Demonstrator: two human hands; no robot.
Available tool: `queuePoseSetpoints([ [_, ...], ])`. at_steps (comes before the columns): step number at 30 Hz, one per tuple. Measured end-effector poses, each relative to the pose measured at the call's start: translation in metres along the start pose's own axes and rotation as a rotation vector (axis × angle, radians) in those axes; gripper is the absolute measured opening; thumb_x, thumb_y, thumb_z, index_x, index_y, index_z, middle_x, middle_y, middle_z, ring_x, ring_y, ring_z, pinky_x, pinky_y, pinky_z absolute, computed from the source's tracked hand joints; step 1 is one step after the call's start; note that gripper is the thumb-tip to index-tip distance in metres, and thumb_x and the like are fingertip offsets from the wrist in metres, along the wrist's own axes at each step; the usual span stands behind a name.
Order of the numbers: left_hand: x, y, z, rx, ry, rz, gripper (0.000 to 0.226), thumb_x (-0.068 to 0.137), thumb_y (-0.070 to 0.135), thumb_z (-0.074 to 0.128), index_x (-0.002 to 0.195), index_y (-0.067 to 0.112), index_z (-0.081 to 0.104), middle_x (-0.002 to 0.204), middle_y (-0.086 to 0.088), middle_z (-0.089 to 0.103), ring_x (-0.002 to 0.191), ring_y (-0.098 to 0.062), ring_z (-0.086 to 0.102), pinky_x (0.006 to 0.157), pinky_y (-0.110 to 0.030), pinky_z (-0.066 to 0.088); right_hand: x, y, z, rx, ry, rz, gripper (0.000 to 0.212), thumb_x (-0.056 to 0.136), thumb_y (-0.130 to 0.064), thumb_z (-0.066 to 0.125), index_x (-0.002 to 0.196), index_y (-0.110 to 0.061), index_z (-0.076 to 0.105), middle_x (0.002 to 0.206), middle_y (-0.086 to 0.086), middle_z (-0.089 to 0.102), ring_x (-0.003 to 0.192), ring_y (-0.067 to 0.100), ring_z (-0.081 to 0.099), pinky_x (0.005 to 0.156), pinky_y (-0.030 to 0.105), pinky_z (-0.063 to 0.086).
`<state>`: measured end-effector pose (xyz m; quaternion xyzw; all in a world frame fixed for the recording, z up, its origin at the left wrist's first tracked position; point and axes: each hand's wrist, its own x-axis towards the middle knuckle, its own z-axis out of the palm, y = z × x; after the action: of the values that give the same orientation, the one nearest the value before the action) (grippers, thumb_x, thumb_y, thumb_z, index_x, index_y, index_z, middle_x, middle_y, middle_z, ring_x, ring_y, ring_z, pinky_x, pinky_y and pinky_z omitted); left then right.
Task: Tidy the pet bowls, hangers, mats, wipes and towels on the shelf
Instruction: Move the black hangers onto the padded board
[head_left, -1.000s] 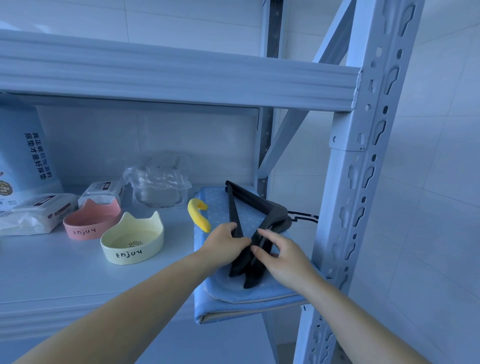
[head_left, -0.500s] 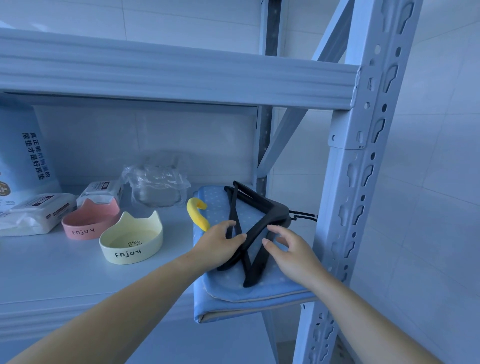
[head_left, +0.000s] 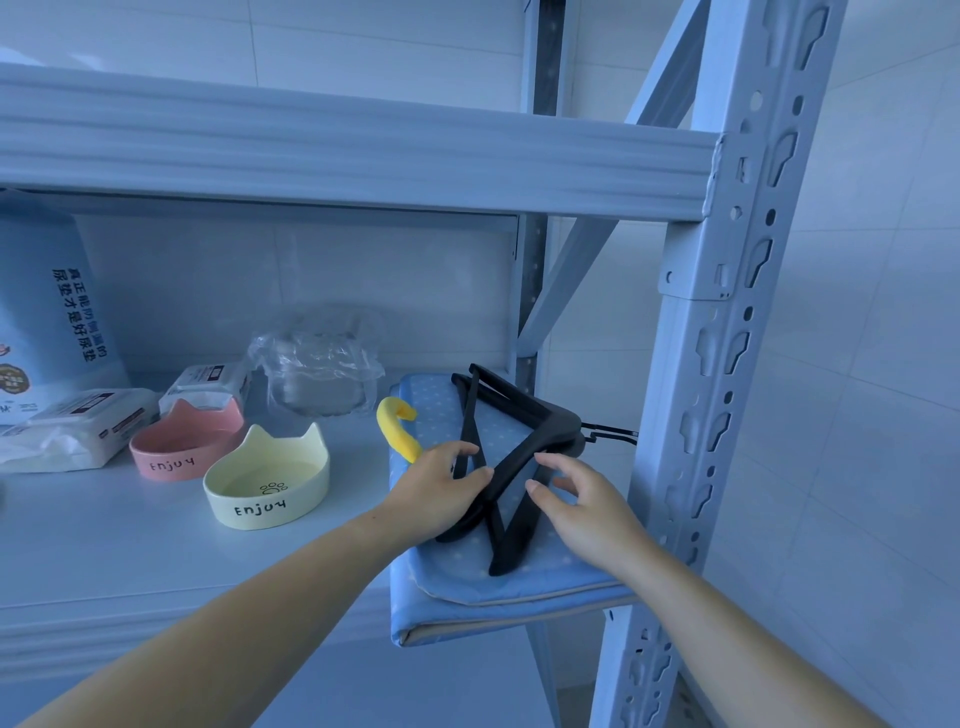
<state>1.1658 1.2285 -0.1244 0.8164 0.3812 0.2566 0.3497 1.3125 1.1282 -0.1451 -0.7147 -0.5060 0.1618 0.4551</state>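
Observation:
Black hangers (head_left: 519, 441) lie stacked on a folded blue dotted mat (head_left: 545, 571) at the shelf's right end, their wire hooks pointing right. My left hand (head_left: 441, 488) grips the left arm of the hangers between thumb and fingers. Just to their right, my right hand (head_left: 587, 504) has its fingers spread and relaxed, the thumb close to a hanger arm and holding nothing. A yellow curved piece (head_left: 397, 428) sticks up at the mat's left edge. A cream cat-ear bowl (head_left: 265, 483) and a pink one (head_left: 182, 447) stand further left, with wipes packs (head_left: 78, 426) behind them.
A crumpled clear plastic bag (head_left: 317, 369) sits at the back of the shelf (head_left: 104, 545). A tall blue printed pack (head_left: 47, 312) stands at the far left. The slotted metal upright (head_left: 701, 415) rises right beside the mat, which overhangs the shelf's front edge. Another shelf board (head_left: 311, 150) runs overhead.
The hangers were bunched under both hands and now lie fanned apart. My right hand has let go and drawn back slightly; my left hand still holds them.

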Motion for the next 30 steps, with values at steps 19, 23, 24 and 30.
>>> queuePoseSetpoints([
  [19,-0.02,0.013,0.017,-0.179,0.055,-0.172,0.04,0.099,0.013,0.035,0.071,0.037,0.021,0.077,0.023,0.023,0.065,0.004,0.03,0.061,-0.01,0.032,0.008,-0.003,0.012,0.074,-0.09,0.027,0.049,0.097,-0.028,0.047,0.144,-0.02,0.034,0.148,-0.005,0.038,0.135,0.007,0.035,0.099,0.016,0.029],
  [23,-0.021,0.011,0.015,-0.435,0.082,-0.283,0.04,0.1,0.012,0.031,0.068,0.034,0.019,0.072,0.021,0.024,0.06,0.001,0.029,0.058,-0.013,0.03,0.016,-0.009,0.019,0.054,-0.134,0.023,0.055,0.097,-0.031,0.046,0.147,-0.019,0.026,0.151,-0.004,0.032,0.138,0.009,0.031,0.103,0.019,0.027],
  [24,-0.02,0.008,0.016,-0.352,0.063,-0.246,0.039,0.099,0.011,0.029,0.066,0.03,0.02,0.065,0.019,0.026,0.053,-0.003,0.028,0.053,-0.015,0.029,0.018,-0.011,0.022,0.049,-0.142,0.024,0.056,0.097,-0.032,0.045,0.148,-0.019,0.025,0.152,-0.004,0.031,0.138,0.01,0.031,0.105,0.02,0.027],
  [30,-0.031,0.008,0.003,-0.295,0.118,-0.236,0.038,0.096,0.013,0.038,0.069,0.032,0.019,0.075,0.014,0.028,0.064,-0.004,0.03,0.055,-0.015,0.027,0.022,-0.013,0.027,0.038,-0.136,0.025,0.052,0.097,-0.036,0.044,0.145,-0.018,0.034,0.148,-0.007,0.037,0.135,0.009,0.036,0.109,0.025,0.03],
])
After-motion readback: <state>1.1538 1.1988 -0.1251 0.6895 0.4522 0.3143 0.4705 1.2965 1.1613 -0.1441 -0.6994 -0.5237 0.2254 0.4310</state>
